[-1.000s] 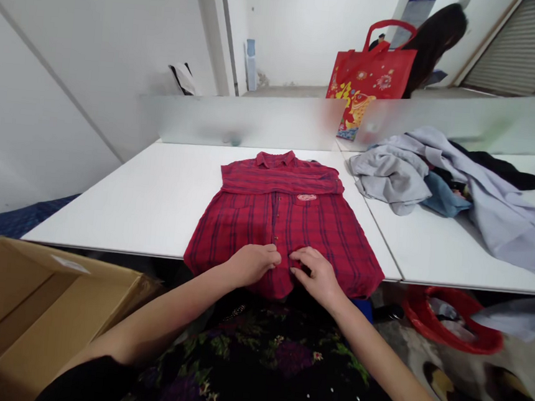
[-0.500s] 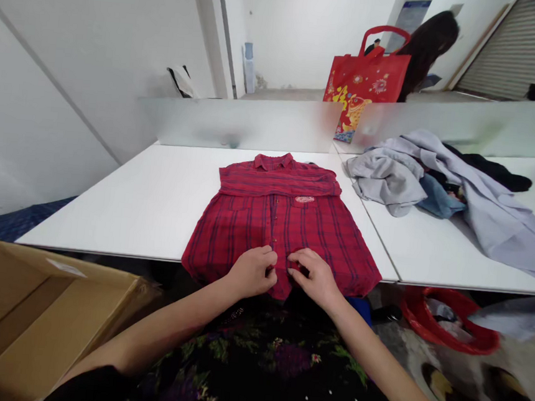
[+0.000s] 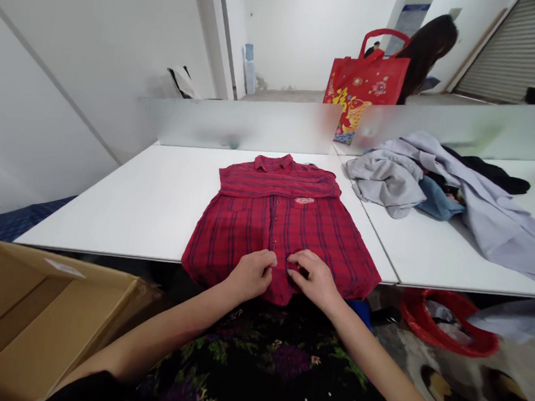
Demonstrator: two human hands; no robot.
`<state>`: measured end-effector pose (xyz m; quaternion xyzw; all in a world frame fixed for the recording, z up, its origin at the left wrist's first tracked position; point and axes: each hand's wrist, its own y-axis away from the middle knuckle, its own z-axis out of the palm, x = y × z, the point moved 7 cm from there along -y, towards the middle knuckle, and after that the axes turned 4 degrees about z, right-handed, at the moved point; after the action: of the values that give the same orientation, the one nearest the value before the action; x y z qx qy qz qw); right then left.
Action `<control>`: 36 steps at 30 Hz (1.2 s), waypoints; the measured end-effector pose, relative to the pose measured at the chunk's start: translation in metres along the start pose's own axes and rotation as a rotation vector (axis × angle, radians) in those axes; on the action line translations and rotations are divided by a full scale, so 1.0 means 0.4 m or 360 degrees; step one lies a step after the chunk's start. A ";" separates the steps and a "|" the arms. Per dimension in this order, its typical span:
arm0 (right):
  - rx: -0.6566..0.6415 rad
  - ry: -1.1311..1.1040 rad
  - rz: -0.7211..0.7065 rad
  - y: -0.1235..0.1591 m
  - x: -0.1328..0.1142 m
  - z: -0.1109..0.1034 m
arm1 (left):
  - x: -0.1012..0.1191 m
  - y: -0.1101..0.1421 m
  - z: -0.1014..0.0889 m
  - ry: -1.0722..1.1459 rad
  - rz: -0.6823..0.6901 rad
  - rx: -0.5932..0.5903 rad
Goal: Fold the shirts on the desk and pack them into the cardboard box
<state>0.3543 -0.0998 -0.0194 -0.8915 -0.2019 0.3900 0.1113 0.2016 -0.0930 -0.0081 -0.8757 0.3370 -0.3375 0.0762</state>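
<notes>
A red and navy plaid button-up shirt (image 3: 300,225) lies front up, collar away from me, its sleeves folded across the chest. An oval pale patch sits by one chest pocket, and the hem hangs over the table's front edge. My left hand (image 3: 252,275) is closed at the lower button placket, fingertips pinching the cloth. Just across the placket, my right hand (image 3: 314,278) has curled fingers and thumb gripping the shirt's other front edge. The cloth right at both fingertips is partly hidden.
The white table (image 3: 122,197) has a frosted divider (image 3: 255,124) at its back. Crumpled grey clothes (image 3: 386,180) lie to the right. A red gift bag (image 3: 366,81) stands behind, beside a person with dark hair. On the floor are a cardboard box (image 3: 99,298) and a red basin (image 3: 425,326).
Both hands stay at the placket with only a slight shift. The strip of shirt hem between them hangs a little lower.
</notes>
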 end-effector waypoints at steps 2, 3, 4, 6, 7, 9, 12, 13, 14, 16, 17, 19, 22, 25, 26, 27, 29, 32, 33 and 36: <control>0.0005 -0.0007 0.0003 0.000 0.001 0.000 | -0.002 0.004 0.005 0.0026 0.0061 0.0006; 0.0008 -0.0010 0.0002 -0.001 0.001 0.000 | -0.002 0.007 0.008 0.0031 0.0098 0.0005; 0.0010 -0.0012 0.0001 -0.001 0.002 0.000 | -0.001 0.012 0.010 0.0030 0.0134 0.0008; 0.0010 -0.0019 0.0002 -0.002 0.003 0.001 | 0.000 0.022 0.014 -0.0005 0.0208 0.0009; 0.0010 -0.0022 0.0002 -0.002 0.003 0.002 | 0.001 0.028 0.015 -0.0038 0.0248 -0.0002; 0.0017 -0.0016 0.0003 -0.004 0.002 0.002 | 0.003 0.040 0.013 -0.0127 0.0306 -0.0005; 0.0039 0.0018 -0.0002 -0.004 0.002 -0.001 | -0.004 0.053 -0.014 -0.0228 0.0261 0.0080; 0.0046 0.0026 -0.0001 -0.004 0.003 -0.001 | -0.006 0.057 -0.026 -0.0256 0.0231 0.0101; 0.0049 0.0027 0.0000 -0.005 0.004 -0.001 | -0.005 0.062 -0.036 -0.0299 0.0215 0.0089; 0.0046 0.0010 -0.0002 -0.007 0.006 0.001 | 0.003 0.073 -0.044 -0.0455 0.0228 -0.0006; 0.0038 -0.0001 -0.0002 -0.009 0.006 0.003 | 0.009 0.081 -0.044 -0.0561 0.0247 -0.0060; 0.0028 -0.0013 -0.0003 -0.014 0.004 0.006 | 0.016 0.099 -0.033 -0.0768 0.0294 -0.0154; 0.0031 -0.0094 -0.0032 -0.010 -0.009 -0.006 | 0.017 0.137 0.010 -0.0873 0.0434 -0.0343; 0.0208 -0.0291 -0.0019 0.028 -0.001 -0.080 | 0.012 0.188 0.036 -0.0612 0.0623 -0.0526; 0.0358 -0.0303 0.0028 0.049 0.013 -0.122 | 0.012 0.198 0.022 -0.0508 0.0646 -0.0466; 0.0546 -0.0252 0.0098 0.072 0.031 -0.167 | 0.009 0.201 -0.005 -0.0427 0.0610 -0.0318; 0.0889 -0.0004 0.0237 0.117 0.061 -0.247 | -0.006 0.190 -0.076 -0.0357 0.0361 0.0102; 0.0879 0.0294 0.0230 0.119 0.054 -0.266 | -0.023 0.142 -0.125 -0.0392 -0.0102 0.0435; 0.0752 0.0335 0.0172 0.103 0.039 -0.244 | -0.018 0.116 -0.117 -0.0420 -0.0172 0.0415; 0.0423 0.0381 0.0008 0.055 -0.011 -0.160 | 0.035 0.038 -0.041 -0.0378 0.0059 0.0084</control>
<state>0.4049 -0.1241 0.0187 -0.9095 -0.1317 0.3045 0.2503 0.1905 -0.1122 0.0063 -0.9007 0.3328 -0.2386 0.1450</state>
